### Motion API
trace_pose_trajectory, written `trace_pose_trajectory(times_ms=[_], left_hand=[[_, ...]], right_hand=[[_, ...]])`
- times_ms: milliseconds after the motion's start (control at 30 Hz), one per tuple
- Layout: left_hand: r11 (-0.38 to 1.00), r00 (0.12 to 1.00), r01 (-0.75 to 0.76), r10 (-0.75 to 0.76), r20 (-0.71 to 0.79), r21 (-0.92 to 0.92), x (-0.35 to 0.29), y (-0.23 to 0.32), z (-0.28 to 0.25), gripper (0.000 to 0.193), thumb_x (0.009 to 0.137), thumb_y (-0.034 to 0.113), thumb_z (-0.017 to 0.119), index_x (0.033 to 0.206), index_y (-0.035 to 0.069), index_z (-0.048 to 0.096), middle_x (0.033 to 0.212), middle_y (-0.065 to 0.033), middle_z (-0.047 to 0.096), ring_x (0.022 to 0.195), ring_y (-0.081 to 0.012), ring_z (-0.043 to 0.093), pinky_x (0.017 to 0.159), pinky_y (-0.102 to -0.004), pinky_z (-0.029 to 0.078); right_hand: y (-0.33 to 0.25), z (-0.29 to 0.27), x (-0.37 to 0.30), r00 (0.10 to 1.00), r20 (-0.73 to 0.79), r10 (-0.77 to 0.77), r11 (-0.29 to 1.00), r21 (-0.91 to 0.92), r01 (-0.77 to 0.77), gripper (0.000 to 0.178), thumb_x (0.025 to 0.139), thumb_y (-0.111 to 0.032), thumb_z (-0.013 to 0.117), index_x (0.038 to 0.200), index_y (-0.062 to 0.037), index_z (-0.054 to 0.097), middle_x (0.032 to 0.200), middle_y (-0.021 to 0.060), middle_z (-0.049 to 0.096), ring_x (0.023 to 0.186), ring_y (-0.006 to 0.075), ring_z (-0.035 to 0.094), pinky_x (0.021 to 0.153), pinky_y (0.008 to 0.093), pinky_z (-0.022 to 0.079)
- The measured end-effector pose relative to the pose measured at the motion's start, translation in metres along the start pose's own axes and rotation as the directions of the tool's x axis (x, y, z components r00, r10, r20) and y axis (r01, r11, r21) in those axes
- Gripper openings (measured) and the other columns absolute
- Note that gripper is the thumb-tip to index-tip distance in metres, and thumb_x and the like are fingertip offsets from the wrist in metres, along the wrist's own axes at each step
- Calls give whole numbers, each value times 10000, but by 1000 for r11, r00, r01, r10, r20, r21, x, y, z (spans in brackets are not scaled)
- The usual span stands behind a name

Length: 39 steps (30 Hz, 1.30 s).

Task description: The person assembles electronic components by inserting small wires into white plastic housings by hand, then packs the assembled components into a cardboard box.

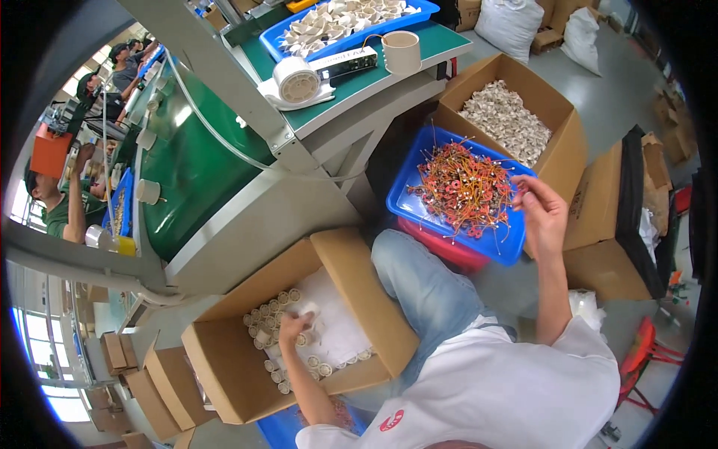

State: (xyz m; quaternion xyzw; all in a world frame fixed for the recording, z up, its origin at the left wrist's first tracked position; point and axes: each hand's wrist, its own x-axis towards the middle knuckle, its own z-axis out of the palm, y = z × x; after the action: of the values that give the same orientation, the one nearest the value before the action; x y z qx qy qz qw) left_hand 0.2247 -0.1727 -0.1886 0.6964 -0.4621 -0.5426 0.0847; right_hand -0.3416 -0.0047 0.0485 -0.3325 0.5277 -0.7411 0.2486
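My left hand (295, 327) is down inside an open cardboard box (217, 367), its fingers curled among small round white plastic parts (263, 310). What it grips, if anything, is hidden. The parts stand in rows on a white sheet (340, 303) in the box. My right hand (540, 206) is raised at the right edge of a blue tray (400, 191), thumb and fingers pinched together. Something small may be between the fingertips, but I cannot make it out. A tangled heap of red and orange wired components (467, 187) fills the tray.
A cardboard box of small white pieces (505, 120) stands beyond the tray. Left of me runs a green conveyor belt (202, 157) with white cups. The green-topped bench (449, 45) bears another blue tray (273, 41). Co-workers (75, 194) sit at far left. A red stool (639, 352) is at right.
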Motion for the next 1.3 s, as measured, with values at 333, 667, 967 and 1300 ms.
trace_pose_trajectory(times_ms=[333, 667, 967, 1300], left_hand=[[387, 632, -396, 773, 59, -833, -232, 136, 160, 693, 630, 221, 850, 1199, 6, 520, 1147, -137, 561, 994, -302, 631, 882, -431, 515], [636, 706, -701, 683, -185, -323, -281, 164, 165, 473, 710, 84, 828, 1058, 13, 517, 1123, -153, 620, 955, -151, 620, 831, -305, 505], [535, 710, -485, 703, 46, -691, -281, 141, 169, 579, 739, 73, 824, 1142, 19, 411, 1034, -134, 666, 931, -183, 646, 831, -331, 531], [569, 547, -809, 636, -544, -147, -256, 132, 157, 519, 714, 19, 817, 1154, 15, 541, 1124, -124, 599, 1003, -209, 621, 880, -321, 512]], right_hand=[[37, 100, -79, 670, 606, 430, 555, 408, -725, 249, 945, -46, 612, 1180, 31, 634, 1137, 186, 676, 882, 188, 686, 763, 293, 570], [27, 110, -98, 520, 749, 411, 654, 155, -740, 221, 883, 45, 639, 1099, 60, 678, 1114, 208, 662, 898, 249, 701, 761, 342, 593], [23, 112, -104, 660, 675, 330, 850, 93, -519, 233, 832, 130, 632, 1051, 79, 689, 1094, 182, 659, 895, 244, 699, 786, 343, 587], [-7, 116, -85, 837, 525, 151, 969, 90, -231, 214, 843, 107, 649, 1053, 86, 682, 1079, 150, 632, 890, 207, 690, 767, 295, 580]])
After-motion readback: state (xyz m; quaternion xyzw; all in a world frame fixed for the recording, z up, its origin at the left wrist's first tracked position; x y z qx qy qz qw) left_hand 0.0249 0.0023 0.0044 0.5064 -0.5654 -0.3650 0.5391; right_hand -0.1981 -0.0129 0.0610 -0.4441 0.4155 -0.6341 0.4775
